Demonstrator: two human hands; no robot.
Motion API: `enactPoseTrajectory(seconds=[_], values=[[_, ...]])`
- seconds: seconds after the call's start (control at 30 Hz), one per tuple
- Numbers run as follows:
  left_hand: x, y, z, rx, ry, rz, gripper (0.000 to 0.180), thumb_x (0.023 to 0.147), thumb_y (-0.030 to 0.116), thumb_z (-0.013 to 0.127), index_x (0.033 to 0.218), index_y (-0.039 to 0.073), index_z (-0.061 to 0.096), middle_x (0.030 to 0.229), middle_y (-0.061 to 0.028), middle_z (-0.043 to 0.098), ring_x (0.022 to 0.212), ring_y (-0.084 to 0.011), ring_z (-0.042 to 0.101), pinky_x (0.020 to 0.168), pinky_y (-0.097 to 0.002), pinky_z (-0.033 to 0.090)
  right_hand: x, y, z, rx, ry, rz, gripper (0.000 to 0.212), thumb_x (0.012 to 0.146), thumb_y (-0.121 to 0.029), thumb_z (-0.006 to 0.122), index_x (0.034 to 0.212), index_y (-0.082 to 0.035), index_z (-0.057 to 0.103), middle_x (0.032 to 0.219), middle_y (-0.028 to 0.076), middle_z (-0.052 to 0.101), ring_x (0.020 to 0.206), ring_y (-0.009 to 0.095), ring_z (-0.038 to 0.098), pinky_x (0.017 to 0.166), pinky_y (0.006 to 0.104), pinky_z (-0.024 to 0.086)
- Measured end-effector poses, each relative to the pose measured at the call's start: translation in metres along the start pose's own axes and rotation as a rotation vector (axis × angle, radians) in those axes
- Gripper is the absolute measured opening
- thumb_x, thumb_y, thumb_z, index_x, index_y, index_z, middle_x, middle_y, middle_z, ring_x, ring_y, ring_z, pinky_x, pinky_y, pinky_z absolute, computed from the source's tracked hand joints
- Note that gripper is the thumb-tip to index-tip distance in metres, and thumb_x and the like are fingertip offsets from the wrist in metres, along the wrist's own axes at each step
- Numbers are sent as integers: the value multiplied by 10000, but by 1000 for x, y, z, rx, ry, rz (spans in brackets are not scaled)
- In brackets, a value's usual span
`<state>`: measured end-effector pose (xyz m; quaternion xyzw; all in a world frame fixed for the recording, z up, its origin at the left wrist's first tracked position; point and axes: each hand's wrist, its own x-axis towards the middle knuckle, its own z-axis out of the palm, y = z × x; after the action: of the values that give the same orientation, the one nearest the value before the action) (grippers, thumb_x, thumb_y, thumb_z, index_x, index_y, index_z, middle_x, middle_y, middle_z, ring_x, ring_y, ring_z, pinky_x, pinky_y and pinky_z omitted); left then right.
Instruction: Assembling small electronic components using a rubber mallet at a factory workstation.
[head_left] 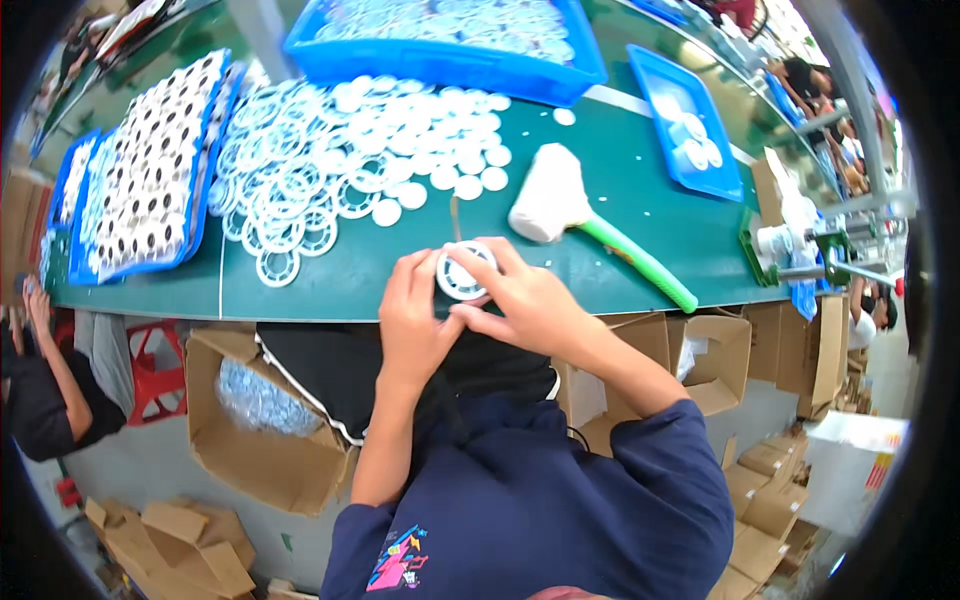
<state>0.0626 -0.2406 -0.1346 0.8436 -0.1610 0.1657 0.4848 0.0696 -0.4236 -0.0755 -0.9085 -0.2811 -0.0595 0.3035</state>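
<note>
Both my hands meet at the table's front edge around a round white plastic wheel-like part (455, 281), which shows a ring of openings. My left hand (412, 308) curls around its left side. From the right, my right hand (522, 306) grips it, with fingers lying across its top and the thumb at its near edge. Just beyond my right hand lies a mallet with a white head (548, 195) and a green handle (640, 262). Ahead of my hands spreads a heap of loose white rings (279, 266) and small white discs (468, 187).
A blue bin (440, 72) full of white parts stands at the back. Stacked blue trays (200, 225) of white cylinders are at left, and a blue tray (690, 130) with a few white pieces at right. A green clamp-like fixture (760, 250) sits far right; cardboard boxes (270, 470) stand below.
</note>
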Motion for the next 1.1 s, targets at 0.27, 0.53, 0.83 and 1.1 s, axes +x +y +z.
enactPoseTrajectory(seconds=[0.27, 0.53, 0.83, 1.1], values=[[6, 8, 0, 152, -86, 69, 708, 784, 305, 893, 1366, 29, 599, 1230, -149, 648, 1095, -334, 629, 910, -430, 493, 12, 56, -70, -45, 418, -1, 669, 799, -190, 889, 1373, -25, 587, 1119, 159, 678, 939, 322, 720, 788, 401, 587], [4, 6, 7, 171, -65, 98, 516, 809, 242, 867, 1253, 64, 674, 1188, -115, 655, 1047, -320, 626, 890, -424, 496, -18, 291, -180, -747, 687, 378, 638, 924, -300, 735, 1460, -17, 537, 1338, 238, 611, 1260, 424, 583, 1071, 488, 478], [5, 8, 5, 172, -45, 85, 468, 810, 218, 861, 1221, 82, 684, 1168, -93, 663, 1033, -306, 634, 866, -422, 494, -28, 315, -166, -1116, 470, 480, 534, 941, -376, 677, 1373, -62, 671, 1319, 199, 654, 1261, 393, 591, 1071, 512, 460], [5, 8, 5, 214, -67, 93, 441, 816, 224, 853, 1204, 85, 694, 1169, -82, 667, 1050, -304, 631, 865, -421, 492, 118, 189, -150, -141, 475, 125, 297, 939, -96, 718, 1229, -32, 708, 1206, 199, 691, 993, 337, 720, 893, 430, 584]])
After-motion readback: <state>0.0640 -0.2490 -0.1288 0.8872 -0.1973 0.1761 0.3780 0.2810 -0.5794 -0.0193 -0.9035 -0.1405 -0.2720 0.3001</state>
